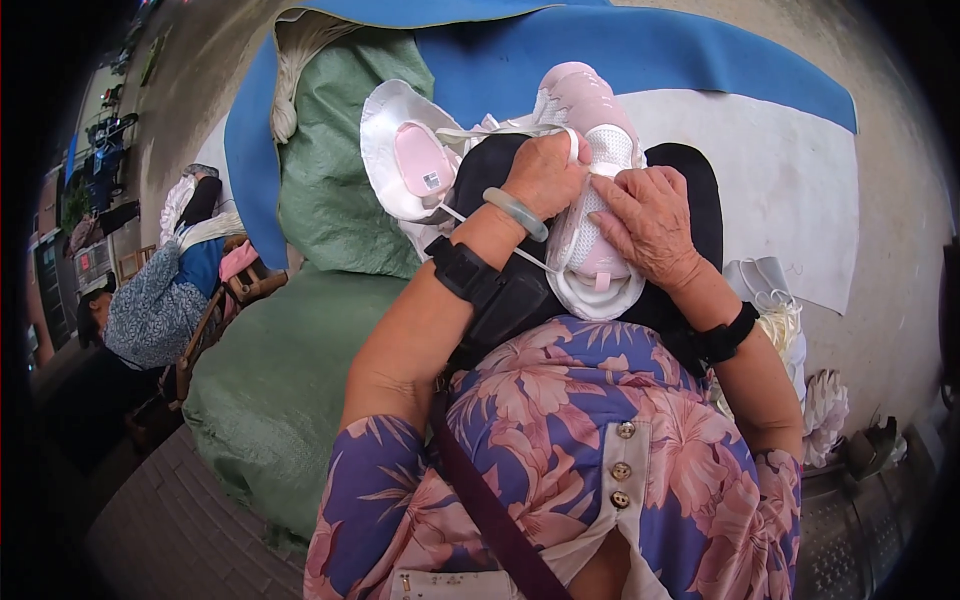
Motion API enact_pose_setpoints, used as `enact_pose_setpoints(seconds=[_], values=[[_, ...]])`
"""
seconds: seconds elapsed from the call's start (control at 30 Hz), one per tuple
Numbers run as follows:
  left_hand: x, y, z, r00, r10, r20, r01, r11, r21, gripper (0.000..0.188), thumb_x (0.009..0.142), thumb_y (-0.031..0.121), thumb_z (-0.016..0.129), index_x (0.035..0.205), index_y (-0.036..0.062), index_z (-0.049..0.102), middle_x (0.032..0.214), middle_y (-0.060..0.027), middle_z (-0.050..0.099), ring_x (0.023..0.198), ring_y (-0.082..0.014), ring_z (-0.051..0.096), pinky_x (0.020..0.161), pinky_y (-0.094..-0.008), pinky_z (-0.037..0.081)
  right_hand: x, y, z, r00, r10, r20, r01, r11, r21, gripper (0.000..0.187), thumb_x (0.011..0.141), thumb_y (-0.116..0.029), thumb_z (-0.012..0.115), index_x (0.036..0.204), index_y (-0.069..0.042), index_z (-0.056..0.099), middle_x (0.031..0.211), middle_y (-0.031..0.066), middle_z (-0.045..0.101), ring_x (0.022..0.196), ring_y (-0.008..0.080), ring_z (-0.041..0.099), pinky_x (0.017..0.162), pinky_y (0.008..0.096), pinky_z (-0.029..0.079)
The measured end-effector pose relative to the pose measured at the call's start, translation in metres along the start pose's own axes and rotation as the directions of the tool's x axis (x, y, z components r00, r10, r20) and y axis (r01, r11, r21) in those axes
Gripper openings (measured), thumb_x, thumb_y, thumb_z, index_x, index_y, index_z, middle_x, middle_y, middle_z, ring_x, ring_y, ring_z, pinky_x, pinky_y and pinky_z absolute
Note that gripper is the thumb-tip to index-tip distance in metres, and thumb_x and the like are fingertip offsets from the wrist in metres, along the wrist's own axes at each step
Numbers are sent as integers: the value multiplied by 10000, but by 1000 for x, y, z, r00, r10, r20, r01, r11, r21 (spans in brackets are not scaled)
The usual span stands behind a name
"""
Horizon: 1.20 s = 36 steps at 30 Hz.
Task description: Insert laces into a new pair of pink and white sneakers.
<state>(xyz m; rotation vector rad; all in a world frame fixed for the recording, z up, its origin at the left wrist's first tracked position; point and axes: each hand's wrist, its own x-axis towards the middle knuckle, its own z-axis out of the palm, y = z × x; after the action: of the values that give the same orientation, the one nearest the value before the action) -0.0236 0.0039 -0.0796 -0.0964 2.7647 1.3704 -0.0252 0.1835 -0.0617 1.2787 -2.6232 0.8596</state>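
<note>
A pink and white sneaker (600,110) lies on my lap, toe pointing away and heel toward me. My left hand (545,178) is closed over the sneaker's left side, gripping a white shoelace (573,143) that loops up past the fingers. My right hand (652,222) grips the sneaker's right side near the lacing, its thumb and fingers bent against the upper. The exact eyelet between the hands is hidden. Left of my left hand rests a second white piece of footwear with a pink pad (422,160), a lace trailing from it.
Green sacks (290,370) bulge at my left. Blue sheeting (640,45) and a white sheet (770,190) lie ahead and to the right. Pale laces (785,325) hang at my right side. Another person (165,305) sits at far left beside a wooden chair.
</note>
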Motion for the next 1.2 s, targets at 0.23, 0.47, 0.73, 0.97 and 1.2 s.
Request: enact_pose_setpoints(seconds=[0.23, 0.47, 0.73, 0.97, 1.2], values=[[-17, 24, -13, 997, -78, 11, 68, 924, 377, 240, 713, 182, 649, 846, 15, 539, 669, -167, 578, 657, -325, 592, 591, -378, 468, -1, 3, 1, 999, 35, -6, -35, 999, 20, 331, 718, -205, 646, 1032, -113, 593, 834, 37, 514, 824, 206, 501, 810, 379, 332], [-40, 20, -4, 939, 343, -13, -318, 885, 339, 288, 705, 147, 611, 924, 7, 488, 729, -159, 576, 690, -335, 582, 595, -418, 461, 2, 6, 7, 998, 65, -20, -64, 997, 43, 256, 717, -132, 617, 972, -104, 619, 808, 34, 523, 818, 205, 510, 805, 376, 332], [-38, 25, 6, 993, 110, 40, -116, 871, 478, 181, 717, 119, 551, 836, 5, 475, 664, -166, 585, 635, -344, 597, 584, -433, 475, 14, -5, 21, 987, 133, -90, -129, 990, 51, 121, 712, -137, 620, 829, -111, 606, 749, 31, 546, 772, 205, 546, 781, 380, 334], [-36, 18, 3, 998, 60, 35, -70, 886, 459, 143, 749, 126, 515, 813, -1, 505, 647, -197, 584, 608, -373, 586, 576, -458, 466, 12, -1, 33, 984, 132, -122, -136, 990, -25, 93, 715, -182, 636, 779, -130, 592, 711, 20, 548, 740, 198, 558, 813, 410, 336], [-33, 10, 3, 991, 120, 65, -135, 934, 332, 131, 751, 132, 523, 798, 10, 512, 671, -204, 587, 673, -373, 593, 630, -463, 466, 7, 6, 44, 980, 127, -156, -129, 992, -4, 132, 714, -210, 644, 793, -127, 578, 729, 28, 542, 758, 209, 555, 825, 433, 339]])
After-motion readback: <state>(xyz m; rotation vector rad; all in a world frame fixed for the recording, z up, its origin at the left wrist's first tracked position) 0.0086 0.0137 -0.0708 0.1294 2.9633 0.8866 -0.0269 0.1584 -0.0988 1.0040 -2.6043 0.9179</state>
